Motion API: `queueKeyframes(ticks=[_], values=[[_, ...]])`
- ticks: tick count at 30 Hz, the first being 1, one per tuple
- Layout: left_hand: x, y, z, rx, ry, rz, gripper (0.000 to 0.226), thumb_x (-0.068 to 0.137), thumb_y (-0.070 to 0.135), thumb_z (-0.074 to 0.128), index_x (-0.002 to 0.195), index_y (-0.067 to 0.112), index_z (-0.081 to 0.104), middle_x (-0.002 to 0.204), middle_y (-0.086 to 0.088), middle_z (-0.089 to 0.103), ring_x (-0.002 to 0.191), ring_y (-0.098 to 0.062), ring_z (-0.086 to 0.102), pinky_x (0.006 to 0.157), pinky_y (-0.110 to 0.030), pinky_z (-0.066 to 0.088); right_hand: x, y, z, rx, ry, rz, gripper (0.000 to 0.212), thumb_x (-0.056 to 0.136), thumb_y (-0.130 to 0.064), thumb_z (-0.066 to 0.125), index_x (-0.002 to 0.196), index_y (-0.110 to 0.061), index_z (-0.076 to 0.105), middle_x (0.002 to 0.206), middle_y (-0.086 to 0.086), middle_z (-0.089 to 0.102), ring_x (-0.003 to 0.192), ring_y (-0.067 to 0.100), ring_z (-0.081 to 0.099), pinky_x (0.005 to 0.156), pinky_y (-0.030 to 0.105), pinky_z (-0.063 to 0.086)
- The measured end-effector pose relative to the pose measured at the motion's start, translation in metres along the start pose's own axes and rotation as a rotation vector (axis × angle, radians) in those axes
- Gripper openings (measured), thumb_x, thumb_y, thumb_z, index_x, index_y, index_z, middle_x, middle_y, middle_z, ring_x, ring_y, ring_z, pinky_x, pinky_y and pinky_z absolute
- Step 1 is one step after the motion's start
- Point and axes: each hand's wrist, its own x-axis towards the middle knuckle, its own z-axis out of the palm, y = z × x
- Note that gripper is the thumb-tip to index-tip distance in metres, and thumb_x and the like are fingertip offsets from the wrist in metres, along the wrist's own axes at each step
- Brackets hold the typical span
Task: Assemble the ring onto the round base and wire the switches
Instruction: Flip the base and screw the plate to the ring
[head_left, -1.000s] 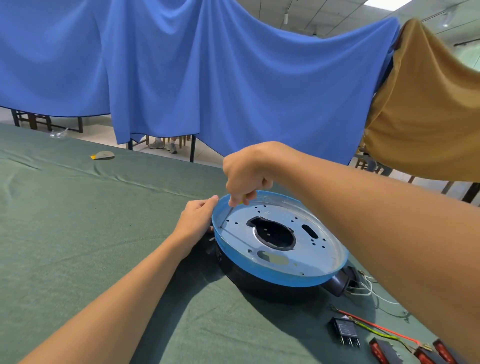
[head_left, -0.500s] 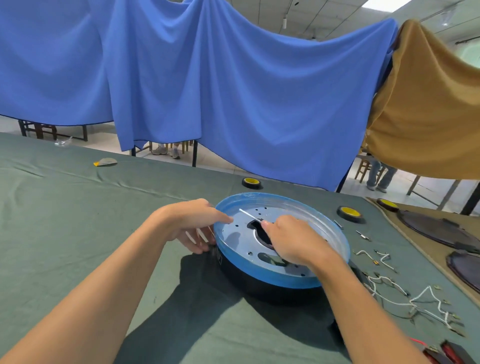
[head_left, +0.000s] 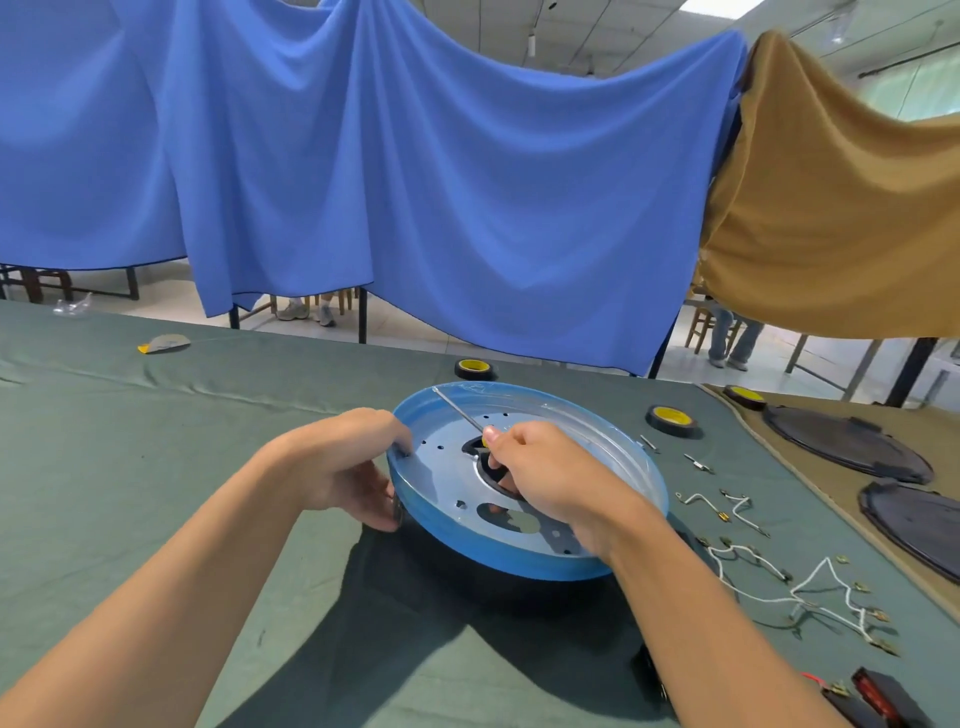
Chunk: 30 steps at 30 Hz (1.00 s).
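Nearest us, low at the right of the desk (head_left: 156, 519), the red rocker switches (head_left: 878, 693) lay unwired, and the white leads (head_left: 823, 579) sprawled loose just beyond them. Farther in, our left hand (head_left: 337, 467) held the ring (head_left: 488, 556) at its left edge, its grip curled over the rim with the thumb underneath. The ring, covered in blue film, sat on the black round base (head_left: 498, 584) mid-desk; we could not tell whether it was fully seated.

Our right hand (head_left: 545, 480) hovered over the ring's central opening, its grip pinched round a slim screwdriver (head_left: 460, 410). The shaft's long axis ran away from us and leftward, its tip near the far rim, touching or not we could not say. We judged the coming move to hang on that line: the working point lay beyond and left of the right grip, while the left hand steadied the side.

Beyond the ring stood yellow-cored tape rolls (head_left: 672, 418), and behind them hung the blue curtain (head_left: 467, 182).
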Motion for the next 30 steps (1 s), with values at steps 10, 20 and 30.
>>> queueKeyframes(ticks=[10, 20, 30], values=[[-0.003, 0.002, 0.015, -0.336, 0.163, -0.06, 0.014, 0.086, 0.005, 0.056, 0.096, 0.012, 0.049, 0.094, -0.016, 0.052, 0.073, -0.032, 0.057, 0.054, -0.035, 0.051, -0.002, 0.001, -0.007, -0.039, 0.047, -0.059, 0.039, 0.102, -0.044, 0.037, 0.091, -0.015, 0.061, 0.088, 0.0, 0.07, 0.081, 0.013, 0.059, 0.072, 0.029, 0.043], [-0.012, 0.022, 0.014, -0.339, 0.328, 0.197, 0.013, 0.091, -0.003, 0.05, 0.103, 0.002, 0.049, 0.101, -0.022, 0.059, 0.072, -0.034, 0.058, 0.06, -0.041, 0.05, -0.006, 0.023, -0.061, 0.225, 0.306, -0.126, 0.036, 0.101, -0.039, 0.043, 0.088, -0.012, 0.062, 0.073, -0.002, 0.074, 0.08, 0.015, 0.07, 0.084, 0.044, 0.055], [-0.046, 0.052, 0.039, -0.169, 0.676, 0.841, 0.038, 0.089, 0.004, 0.056, 0.08, 0.028, 0.029, 0.082, -0.002, 0.047, 0.066, -0.016, 0.045, 0.049, -0.016, 0.038, -0.019, 0.027, -0.095, 0.483, 0.426, -0.114, 0.033, 0.101, -0.032, 0.048, 0.083, -0.007, 0.06, 0.066, 0.002, 0.071, 0.066, 0.016, 0.069, 0.067, 0.031, 0.05]])
